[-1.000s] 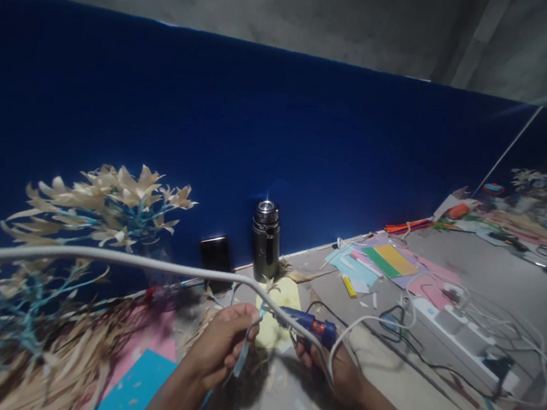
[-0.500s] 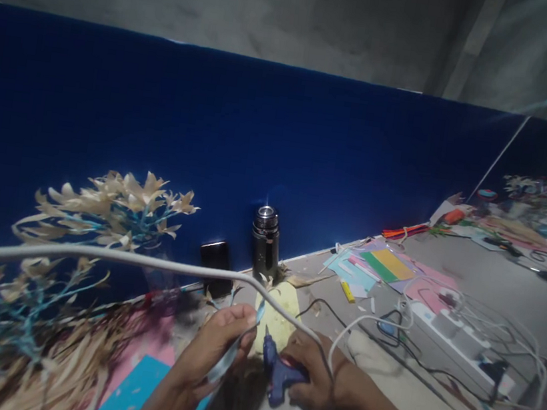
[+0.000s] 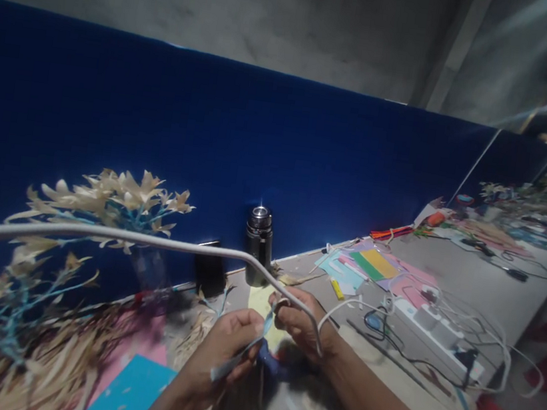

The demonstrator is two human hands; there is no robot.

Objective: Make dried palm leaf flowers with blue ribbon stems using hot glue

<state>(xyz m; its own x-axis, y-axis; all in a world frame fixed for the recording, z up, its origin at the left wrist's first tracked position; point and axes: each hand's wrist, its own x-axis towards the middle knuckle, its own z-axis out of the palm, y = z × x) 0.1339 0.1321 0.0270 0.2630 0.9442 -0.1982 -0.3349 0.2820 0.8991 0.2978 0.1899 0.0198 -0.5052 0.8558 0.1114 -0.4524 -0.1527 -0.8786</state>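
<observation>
At tabletop (image 3: 477, 262) centre, near the blue wall (image 3: 203, 128): light-blue strip (image 3: 266, 328) pinched in left hand (image 3: 234, 340), with its loose end hanging down past the palm. At the strip's top end, right hand (image 3: 304, 323), fingers bent and close together, right up against left fingertips. Small brown piece (image 3: 281, 304) at right fingertips; can't tell whether pinched or just touched. Below right hand, blue glue gun (image 3: 277, 365), blurred and partly hidden; can't tell held or resting.

Behind the hands, yellow paper (image 3: 257, 298). Beyond, flask (image 3: 258, 247), upright near the wall. Just left of flask, dark phone (image 3: 210, 269) leaning on the wall. Across the foreground, thick white cable (image 3: 148, 239), reaching over to right wrist.

On the left, pale flowers (image 3: 118, 195) on blue stems, dried leaves (image 3: 51, 364) below, then pink paper (image 3: 134, 341) and blue paper (image 3: 128, 391).

On the right, coloured sheets (image 3: 374, 264), yellow marker (image 3: 337, 289) and white power strip (image 3: 437, 341) with plugs in and cords tangled around. Under right forearm, pale pad (image 3: 410, 391). Farther along, black-handled tools (image 3: 511, 271).
</observation>
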